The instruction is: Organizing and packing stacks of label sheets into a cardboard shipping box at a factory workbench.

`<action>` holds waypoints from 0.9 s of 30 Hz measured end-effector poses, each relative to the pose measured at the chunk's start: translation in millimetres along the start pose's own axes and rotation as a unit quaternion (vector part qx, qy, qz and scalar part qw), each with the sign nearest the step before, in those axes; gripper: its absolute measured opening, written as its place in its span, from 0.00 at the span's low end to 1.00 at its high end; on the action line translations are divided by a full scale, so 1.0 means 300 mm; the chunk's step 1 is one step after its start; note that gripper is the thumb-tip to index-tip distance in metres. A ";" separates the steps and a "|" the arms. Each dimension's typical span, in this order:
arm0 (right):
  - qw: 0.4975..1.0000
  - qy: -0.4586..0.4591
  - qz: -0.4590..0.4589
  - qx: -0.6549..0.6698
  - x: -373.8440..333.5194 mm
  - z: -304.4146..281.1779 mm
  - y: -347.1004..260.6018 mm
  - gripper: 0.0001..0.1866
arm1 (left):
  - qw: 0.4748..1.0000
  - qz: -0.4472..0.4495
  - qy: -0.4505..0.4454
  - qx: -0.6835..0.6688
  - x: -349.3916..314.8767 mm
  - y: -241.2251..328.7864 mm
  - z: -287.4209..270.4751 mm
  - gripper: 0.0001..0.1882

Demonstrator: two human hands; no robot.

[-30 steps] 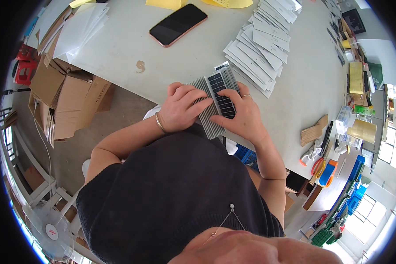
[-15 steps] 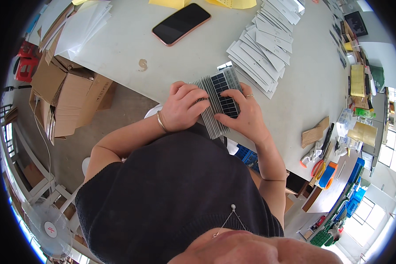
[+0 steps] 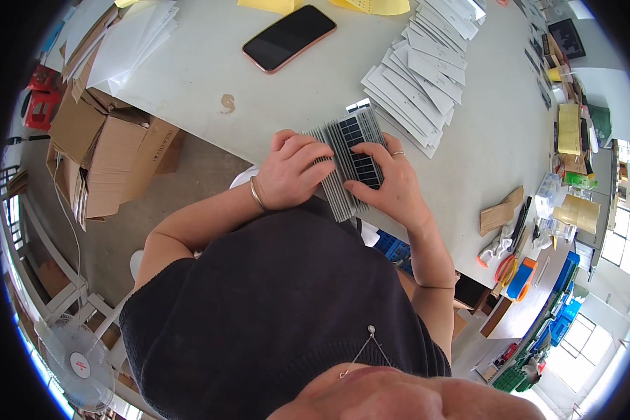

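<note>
Stack of thin rectangular panels [image 3: 348, 164], ribbed grey edges, top face dark with a blue grid; lies at the near table edge, just above the dark knitted top [image 3: 273, 308]; left hand [image 3: 290, 171] at 9 o'clock of the stack, fingers curled over its edge, gripping it; right hand [image 3: 388, 185] at 4 o'clock, fingers pressed on the dark face, holding it; pale matte table [image 3: 210, 77]; fanned rows of white paper slips [image 3: 416, 84] at 1 o'clock; glossy black phone [image 3: 289, 38] at 11 o'clock; brown cardboard boxes [image 3: 98, 154] at 9 o'clock.
</note>
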State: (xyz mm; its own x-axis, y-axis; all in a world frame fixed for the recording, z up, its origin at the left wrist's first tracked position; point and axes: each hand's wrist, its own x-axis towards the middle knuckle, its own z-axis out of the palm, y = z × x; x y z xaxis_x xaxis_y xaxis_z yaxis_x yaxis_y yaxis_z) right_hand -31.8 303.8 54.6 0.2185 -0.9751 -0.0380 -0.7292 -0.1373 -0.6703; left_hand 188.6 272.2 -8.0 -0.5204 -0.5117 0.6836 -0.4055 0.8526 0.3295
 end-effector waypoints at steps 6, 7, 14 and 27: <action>0.996 0.018 -0.023 0.081 -0.001 -0.006 0.001 0.26 | 0.999 0.019 0.027 -0.003 0.012 0.004 -0.008 0.21; 0.997 0.003 -0.011 0.077 -0.004 -0.005 0.004 0.26 | 0.999 0.019 0.026 0.000 0.012 0.006 -0.010 0.22; 0.999 0.013 -0.042 -0.029 -0.016 0.005 -0.044 0.21 | 0.999 0.018 0.031 0.007 -0.008 0.000 0.000 0.19; 0.999 0.020 -0.027 -0.038 -0.011 0.015 -0.041 0.28 | 0.999 0.030 0.036 -0.019 -0.010 -0.010 0.003 0.14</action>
State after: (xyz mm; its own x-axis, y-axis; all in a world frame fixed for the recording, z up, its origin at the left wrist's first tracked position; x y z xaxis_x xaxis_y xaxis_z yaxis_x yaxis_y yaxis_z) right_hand -20.6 309.7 59.6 0.2347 -0.9717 0.0268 -0.7640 -0.2014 -0.6129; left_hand 190.8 271.2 -11.7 -0.4871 -0.4523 0.7471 -0.3462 0.8853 0.3104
